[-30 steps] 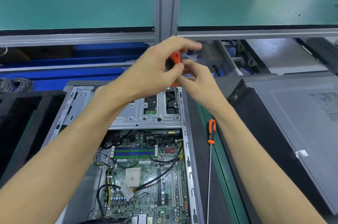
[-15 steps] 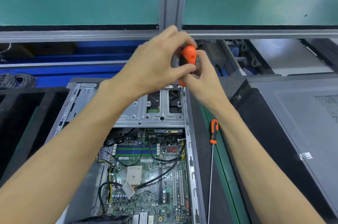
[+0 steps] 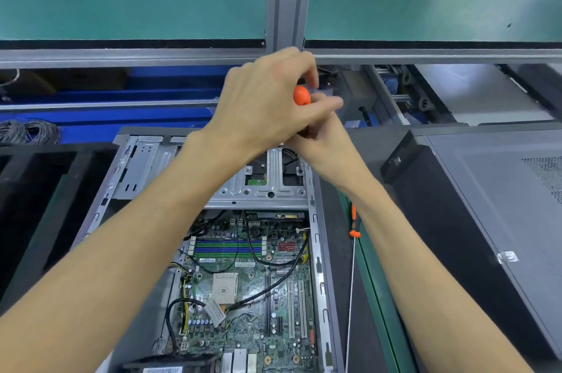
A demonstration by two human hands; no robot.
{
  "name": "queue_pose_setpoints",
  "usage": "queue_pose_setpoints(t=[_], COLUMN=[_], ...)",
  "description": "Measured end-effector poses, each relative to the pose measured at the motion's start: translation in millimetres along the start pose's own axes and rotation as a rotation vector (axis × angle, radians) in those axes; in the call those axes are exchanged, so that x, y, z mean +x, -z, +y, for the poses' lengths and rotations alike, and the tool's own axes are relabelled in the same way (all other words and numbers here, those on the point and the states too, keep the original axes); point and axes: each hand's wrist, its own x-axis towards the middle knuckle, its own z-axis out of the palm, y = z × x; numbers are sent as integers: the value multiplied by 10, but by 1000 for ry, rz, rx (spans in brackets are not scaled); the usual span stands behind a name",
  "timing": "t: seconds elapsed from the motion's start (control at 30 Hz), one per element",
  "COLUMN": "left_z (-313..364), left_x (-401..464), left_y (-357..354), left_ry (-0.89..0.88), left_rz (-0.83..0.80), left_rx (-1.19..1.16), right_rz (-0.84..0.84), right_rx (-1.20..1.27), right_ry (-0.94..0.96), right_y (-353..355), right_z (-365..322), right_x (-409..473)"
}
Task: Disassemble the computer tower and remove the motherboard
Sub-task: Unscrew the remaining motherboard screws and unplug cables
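Tower: computer tower (image 3: 316,190) lies on its side on the worktop (image 3: 369,305) with the side panel already off, so the inside is open to view from above.
Drive cage: silver metal bracket (image 3: 261,187) is mounted across the far half of the tower and looks not yet removed.
Motherboard: motherboard (image 3: 243,290) sits in the near half of the tower, not lifted; black cables (image 3: 273,284) cross it and a grey ribbon connector (image 3: 214,313) lies on it, so unplugging seems to remain.
Left hand: left hand (image 3: 267,105) is curled over the orange head of a screwdriver handle (image 3: 301,95), grasping it from above the tower's far right corner.
Right hand: right hand (image 3: 325,135) sits just under the left, fingers bent round the lower, darker part of the same handle; the shaft and tip are hidden, so which screw it works on cannot be told.
Spare tool: second screwdriver (image 3: 352,248), long and thin with an orange collar, lies on the worktop just right of the tower.
Other case: another closed grey tower (image 3: 492,214) rests at the right.
Progress: early to middle, by my judgement; cover off, bracket screws in hand, then cables, board screws and lifting out are left.
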Motion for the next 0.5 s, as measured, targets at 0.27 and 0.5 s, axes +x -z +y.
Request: queue_pose_setpoints(t=[0.27,0.5], left_z=[-182,-151], left_x=[-1016,-1694], left_y=[-460,-910], left_ry=[1051,1403], left_rz=[-500,-304], left_rx=[-1138,-1575], right_rz=[293,352], right_rx=[443,656], right_ry=[-113,-44], right_y=[-2,-126], right_z=[210,304], right_x=[-17,-35])
